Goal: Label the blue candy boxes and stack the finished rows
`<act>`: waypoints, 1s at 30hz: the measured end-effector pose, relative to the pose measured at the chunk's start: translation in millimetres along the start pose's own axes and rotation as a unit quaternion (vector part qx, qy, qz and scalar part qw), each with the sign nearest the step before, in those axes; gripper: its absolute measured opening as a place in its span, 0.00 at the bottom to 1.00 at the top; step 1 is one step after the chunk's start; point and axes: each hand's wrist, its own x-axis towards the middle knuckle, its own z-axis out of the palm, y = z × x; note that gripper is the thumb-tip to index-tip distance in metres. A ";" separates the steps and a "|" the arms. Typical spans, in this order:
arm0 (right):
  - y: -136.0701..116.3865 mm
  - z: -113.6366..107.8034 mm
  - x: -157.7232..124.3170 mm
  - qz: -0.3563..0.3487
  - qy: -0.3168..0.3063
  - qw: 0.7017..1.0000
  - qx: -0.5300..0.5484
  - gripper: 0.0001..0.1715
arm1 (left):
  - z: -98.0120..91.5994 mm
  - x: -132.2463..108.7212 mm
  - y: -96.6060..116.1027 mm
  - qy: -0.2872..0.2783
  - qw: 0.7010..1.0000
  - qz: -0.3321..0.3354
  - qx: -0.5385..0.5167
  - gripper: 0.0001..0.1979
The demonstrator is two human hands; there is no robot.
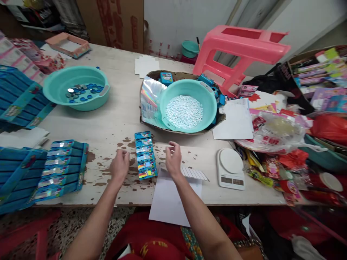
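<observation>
A short row of small blue boxes (145, 155) lies on the worn white table (114, 119) between my two hands. My left hand (119, 165) hovers just left of the row, fingers loosely curled, holding nothing I can see. My right hand (172, 158) hovers just right of the row above a white sheet of paper (169, 198), fingers bent and apart, with nothing in them. A teal basin (208, 97) full of small white tablets sits behind the row in a shallow cardboard tray.
A second teal basin (58, 81) with blue and silver discs stands at the left. Blue display boxes (63, 169) are stacked at the front left. A white kitchen scale (231, 168) sits right of my right hand. A pink plastic stool (241, 47) and cluttered packets fill the right.
</observation>
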 end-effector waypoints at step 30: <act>138.5 -68.5 -66.8 -0.199 -0.095 0.931 -0.292 0.21 | 141.3 -47.6 122.9 -0.237 0.941 0.240 0.044 0.10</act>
